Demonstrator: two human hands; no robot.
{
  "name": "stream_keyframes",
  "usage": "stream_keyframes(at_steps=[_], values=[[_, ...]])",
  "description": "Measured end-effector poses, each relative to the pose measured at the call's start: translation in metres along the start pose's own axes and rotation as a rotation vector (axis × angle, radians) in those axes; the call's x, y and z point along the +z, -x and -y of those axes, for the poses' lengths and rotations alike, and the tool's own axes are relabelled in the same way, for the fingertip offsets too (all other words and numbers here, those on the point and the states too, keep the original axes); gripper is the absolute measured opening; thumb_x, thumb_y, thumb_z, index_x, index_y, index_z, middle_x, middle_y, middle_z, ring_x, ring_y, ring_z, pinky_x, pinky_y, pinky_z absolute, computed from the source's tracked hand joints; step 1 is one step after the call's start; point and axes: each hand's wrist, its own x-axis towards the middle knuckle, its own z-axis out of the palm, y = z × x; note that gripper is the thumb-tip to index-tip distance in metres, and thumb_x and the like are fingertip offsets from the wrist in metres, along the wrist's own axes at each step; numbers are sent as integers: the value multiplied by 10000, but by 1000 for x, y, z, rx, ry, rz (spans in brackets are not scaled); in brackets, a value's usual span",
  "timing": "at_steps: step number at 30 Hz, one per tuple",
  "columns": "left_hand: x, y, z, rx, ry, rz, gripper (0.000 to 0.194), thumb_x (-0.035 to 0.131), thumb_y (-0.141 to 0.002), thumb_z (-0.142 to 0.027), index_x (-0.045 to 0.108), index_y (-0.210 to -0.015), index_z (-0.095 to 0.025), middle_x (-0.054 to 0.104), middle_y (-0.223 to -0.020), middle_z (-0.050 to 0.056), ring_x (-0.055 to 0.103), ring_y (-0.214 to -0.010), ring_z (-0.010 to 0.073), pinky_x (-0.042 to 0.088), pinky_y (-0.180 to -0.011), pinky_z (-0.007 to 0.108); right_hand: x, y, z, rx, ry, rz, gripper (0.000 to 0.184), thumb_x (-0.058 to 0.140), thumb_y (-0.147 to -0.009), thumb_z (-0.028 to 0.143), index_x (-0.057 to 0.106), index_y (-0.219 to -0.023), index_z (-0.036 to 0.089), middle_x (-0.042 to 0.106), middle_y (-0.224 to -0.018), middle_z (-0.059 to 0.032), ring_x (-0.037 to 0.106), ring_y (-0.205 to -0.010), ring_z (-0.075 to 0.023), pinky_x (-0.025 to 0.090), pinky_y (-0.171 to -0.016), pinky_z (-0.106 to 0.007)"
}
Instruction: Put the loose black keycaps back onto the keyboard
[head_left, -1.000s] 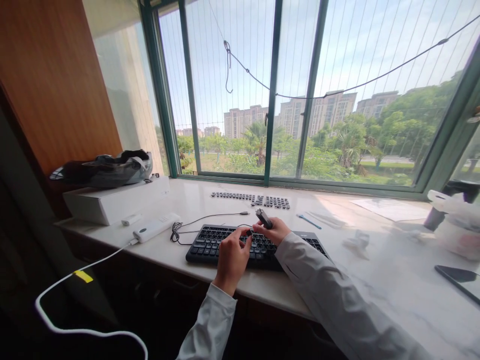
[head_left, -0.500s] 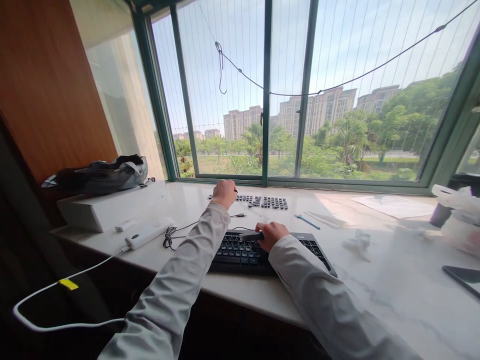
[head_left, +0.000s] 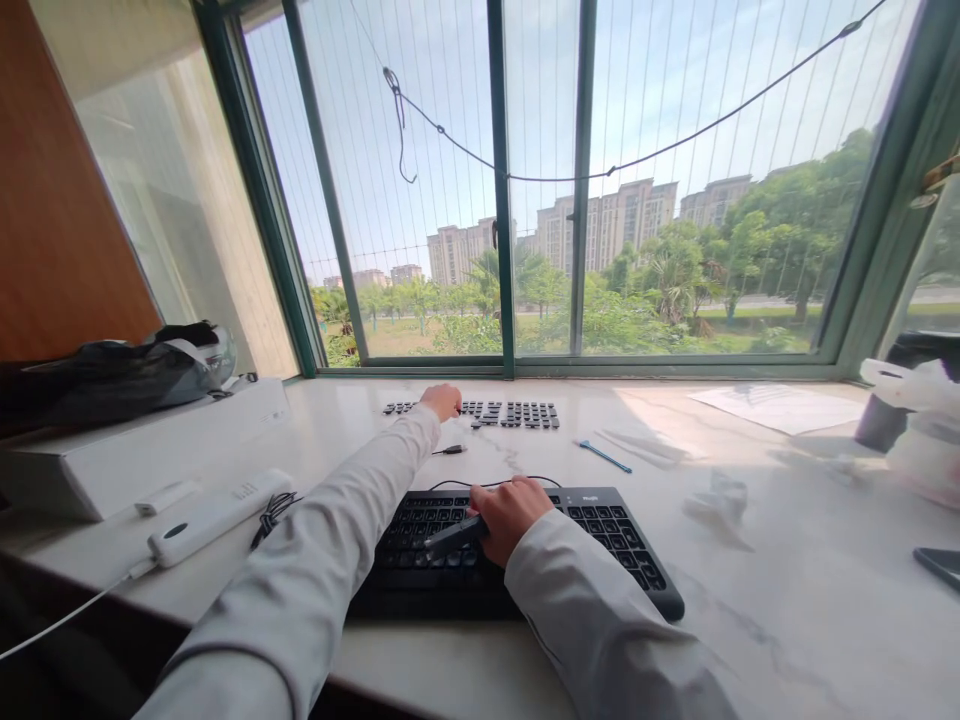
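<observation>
My right hand (head_left: 510, 515) rests over the middle of a black keyboard (head_left: 611, 540) at the front of the marble sill, shut on a small dark tool (head_left: 450, 537) that points left across the keys. My left arm stretches forward and my left hand (head_left: 441, 400) sits fingers-down on the left end of a row of loose black keycaps (head_left: 517, 413) laid out near the window. Its fingertips are curled and hidden, so I cannot see whether they pinch a keycap.
A white box (head_left: 150, 450) with a dark bag on top stands at the left, a white power strip (head_left: 210, 515) in front of it. The keyboard's USB plug (head_left: 450, 449), a blue pen (head_left: 604, 456), crumpled tissue (head_left: 720, 495), paper (head_left: 772, 408) and a phone (head_left: 941, 565) lie around.
My left hand left the keyboard and reached forward to the keycap row, then settled onto it. My right hand lowered the tool onto the keys. The view shifted right and closer.
</observation>
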Motion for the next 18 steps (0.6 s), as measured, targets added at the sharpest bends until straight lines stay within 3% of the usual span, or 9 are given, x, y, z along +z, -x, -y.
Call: stream_keyframes(at_steps=[9,14,18], values=[[25,-30,-5,62,-31,24,255,712,-730,-309,736,-980,-262,707,-1038,63,619,-996,214,430,-874,264,1,3,8,-28,-61,-11,200,576,-763,310,603,-919,189,706,-720,-90,684,-696,-244,424,-762,-356],[33,-34,-8,61,-35,20,265,708,-725,-295,736,-984,-246,713,-1024,78,629,-979,221,435,-848,267,2,2,11,-52,-87,-8,212,592,-749,319,604,-912,184,710,-722,-85,686,-697,-240,423,-785,-356],[34,-32,-9,55,-27,17,277,683,-742,-300,728,-1008,-237,731,-884,71,651,-920,210,442,-805,258,1,1,10,-19,-91,-24,233,605,-748,331,609,-931,188,716,-738,-89,689,-712,-241,413,-831,-370]])
